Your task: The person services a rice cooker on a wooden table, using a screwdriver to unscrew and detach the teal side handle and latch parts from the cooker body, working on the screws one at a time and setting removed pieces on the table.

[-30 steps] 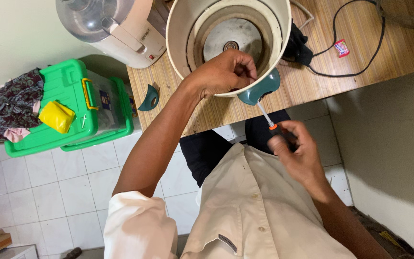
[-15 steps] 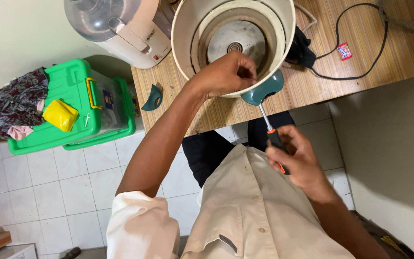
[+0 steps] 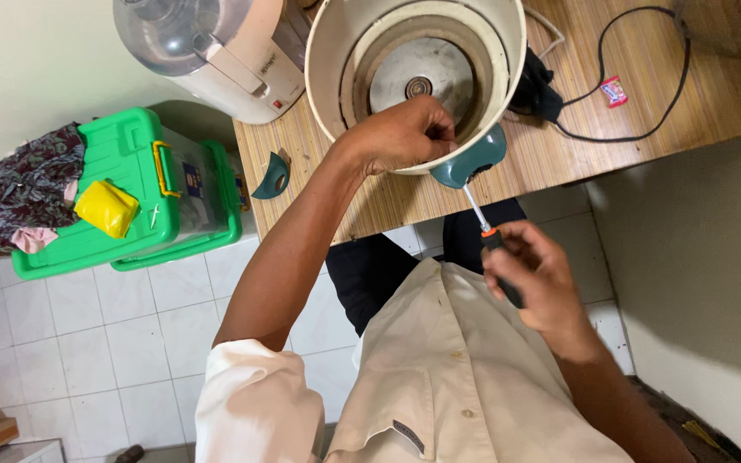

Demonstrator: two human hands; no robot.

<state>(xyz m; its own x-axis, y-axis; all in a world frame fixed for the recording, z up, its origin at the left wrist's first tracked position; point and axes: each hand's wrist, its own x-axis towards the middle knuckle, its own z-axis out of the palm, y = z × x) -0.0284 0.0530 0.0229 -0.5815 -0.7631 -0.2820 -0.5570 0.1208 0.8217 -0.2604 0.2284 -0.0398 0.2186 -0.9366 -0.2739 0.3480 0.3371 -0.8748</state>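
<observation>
My left hand (image 3: 405, 137) grips the rim of the cream appliance body (image 3: 336, 51) on the counter (image 3: 645, 129); my right hand (image 3: 533, 283) wraps fingers around the screwdriver (image 3: 482, 225), tip at its teal handle (image 3: 469, 163).

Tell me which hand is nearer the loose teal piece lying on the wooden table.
Left. The left hand grips the cream pot's rim, nearer the teal piece; the right hand holds a screwdriver off the table edge, farther away.

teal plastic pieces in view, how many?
2. One teal piece sits at the near rim of the cream appliance shell, where the screwdriver tip meets it. The other teal piece lies loose on the wooden table. More may be hidden.
</observation>
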